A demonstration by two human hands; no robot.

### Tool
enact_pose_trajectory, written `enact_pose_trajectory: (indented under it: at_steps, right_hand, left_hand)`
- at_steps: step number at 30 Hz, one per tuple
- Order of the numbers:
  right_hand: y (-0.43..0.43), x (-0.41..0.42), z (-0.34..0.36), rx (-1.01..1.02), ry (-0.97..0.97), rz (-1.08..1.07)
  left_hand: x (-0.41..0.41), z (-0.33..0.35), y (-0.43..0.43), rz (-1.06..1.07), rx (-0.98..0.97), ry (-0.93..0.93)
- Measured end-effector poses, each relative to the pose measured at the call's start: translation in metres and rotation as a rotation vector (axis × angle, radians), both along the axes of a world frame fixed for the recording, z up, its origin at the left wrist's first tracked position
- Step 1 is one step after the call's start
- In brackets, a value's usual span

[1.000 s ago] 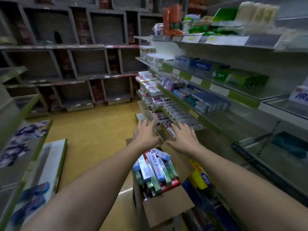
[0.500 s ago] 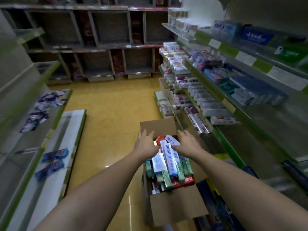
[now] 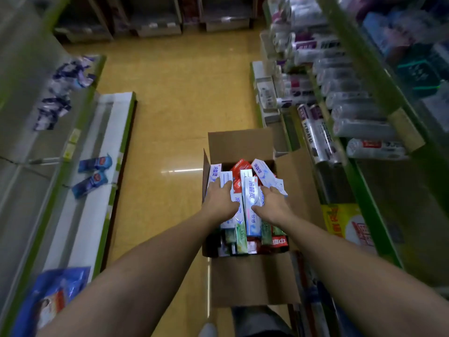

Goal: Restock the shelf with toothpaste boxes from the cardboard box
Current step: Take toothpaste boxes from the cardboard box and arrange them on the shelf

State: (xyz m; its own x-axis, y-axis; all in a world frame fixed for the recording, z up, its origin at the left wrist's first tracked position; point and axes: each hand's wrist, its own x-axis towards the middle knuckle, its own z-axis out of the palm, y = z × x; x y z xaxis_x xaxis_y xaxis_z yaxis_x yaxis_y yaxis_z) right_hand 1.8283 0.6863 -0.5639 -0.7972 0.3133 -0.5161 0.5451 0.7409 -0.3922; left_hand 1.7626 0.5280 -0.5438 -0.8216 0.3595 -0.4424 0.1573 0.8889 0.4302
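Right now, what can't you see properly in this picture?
Head view only:
- Grip: the left hand and right hand lie on the toothpaste boxes; the backs of the hands hide whether the fingers hold any.
- Cardboard box bottom: buried under the toothpaste boxes.
- Shelf labels at right: too blurred to read.
- Blue packet, lower left: cut off by the frame edge.

Shop aisle. The floor (image 3: 175, 98) is glossy yellow-tan and carries one streak of reflected light (image 3: 181, 170). The left shelving unit (image 3: 29, 190) has grey tiers, green edging and a white base shelf, with blue packets (image 3: 93, 164) lying scattered on it. Dark, blurred racks (image 3: 155, 20) close the far end. Lighting is dim.
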Motion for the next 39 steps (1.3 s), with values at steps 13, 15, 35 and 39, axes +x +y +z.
enact_pose_trajectory:
  at_steps: [13,15,35,39]
  right_hand:
    - [0.003,-0.021,-0.057,-0.065,0.008,-0.079]
    - [0.002,-0.026,-0.06,-0.064,0.033,-0.081]
    - [-0.013,-0.026,-0.094,-0.093,-0.101,-0.285]
    - [-0.012,-0.025,-0.091,-0.196,-0.095,-0.305]
  left_hand:
    - [-0.011,-0.055,0.013,0.158,-0.143,0.008]
    - [-0.014,-0.061,0.017,0.158,-0.155,0.003]
    - [-0.024,-0.092,0.036,0.185,-0.383,0.02]
    - [-0.024,-0.089,0.038,0.269,-0.246,-0.042]
